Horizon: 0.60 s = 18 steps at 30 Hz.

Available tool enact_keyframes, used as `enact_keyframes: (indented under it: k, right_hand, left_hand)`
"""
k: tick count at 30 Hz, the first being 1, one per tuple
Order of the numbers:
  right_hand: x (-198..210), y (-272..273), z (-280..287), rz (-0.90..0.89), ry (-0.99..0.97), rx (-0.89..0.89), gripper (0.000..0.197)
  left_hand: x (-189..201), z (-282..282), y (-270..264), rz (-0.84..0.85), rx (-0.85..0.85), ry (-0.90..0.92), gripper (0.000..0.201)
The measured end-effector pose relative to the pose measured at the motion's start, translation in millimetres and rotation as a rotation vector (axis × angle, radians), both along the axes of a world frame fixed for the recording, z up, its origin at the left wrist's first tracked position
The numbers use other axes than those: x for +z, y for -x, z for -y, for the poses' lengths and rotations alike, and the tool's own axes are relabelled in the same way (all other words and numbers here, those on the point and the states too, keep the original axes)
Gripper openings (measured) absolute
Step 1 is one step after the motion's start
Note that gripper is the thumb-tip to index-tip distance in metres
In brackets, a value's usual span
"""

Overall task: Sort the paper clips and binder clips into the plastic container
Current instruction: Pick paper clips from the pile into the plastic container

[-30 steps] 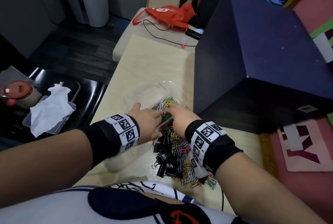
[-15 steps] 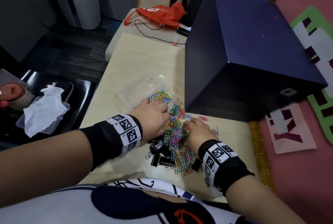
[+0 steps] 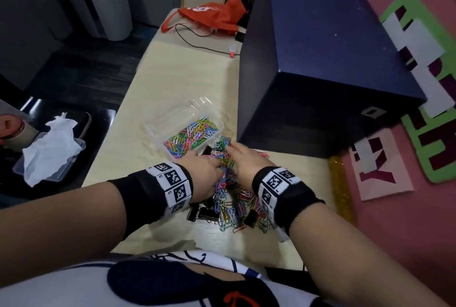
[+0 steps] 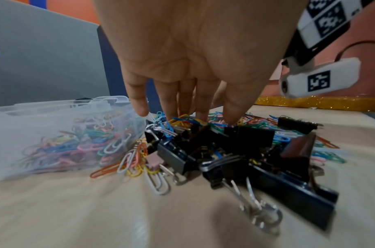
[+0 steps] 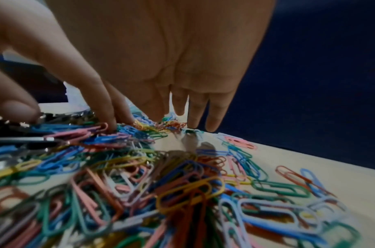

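Two hands work one heap: our left hand [image 4: 188,55] and right hand [image 5: 161,55] both reach fingers-down and straight into the mixed paper clips [image 5: 140,176] and black binder clips [image 4: 241,151] on the table [image 3: 172,79], gripping nothing we can see. Our container [image 3: 170,129], part-filled with paper clips, sits just beyond the heap, touching its far left edge, nearer our left hand
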State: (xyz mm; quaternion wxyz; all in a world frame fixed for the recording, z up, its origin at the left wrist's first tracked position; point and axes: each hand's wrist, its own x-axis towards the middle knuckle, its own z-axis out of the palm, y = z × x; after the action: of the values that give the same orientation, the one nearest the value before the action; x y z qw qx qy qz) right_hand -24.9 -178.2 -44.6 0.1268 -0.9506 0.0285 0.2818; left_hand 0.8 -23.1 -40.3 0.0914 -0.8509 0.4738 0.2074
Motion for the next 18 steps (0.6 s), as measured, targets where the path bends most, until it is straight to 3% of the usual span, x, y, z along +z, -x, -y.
enact_keyframes:
  k: [2,8,12,15,18]
  right_hand:
    - [-5,2,0,-0.026,0.027,0.039,0.083]
    - [0,27,14,-0.025,0.107,0.003,0.062]
    - [0,27,35,0.112,0.030,-0.293,0.049]
    - [-1,29,44,0.073,0.044,-0.364,0.067]
    - [-4,36,38,0.027,-0.012,-0.269,0.083]
  left_hand:
    - [2,3,2,0.008,0.009,-0.015,0.042]
    - [0,10,2,0.037,0.063,0.022,0.039]
    - [-7,16,3,0.025,0.064,0.044,0.060]
    - [-15,20,3,-0.008,0.048,0.026,0.078]
    - [-18,27,4,0.017,0.038,0.033,0.076]
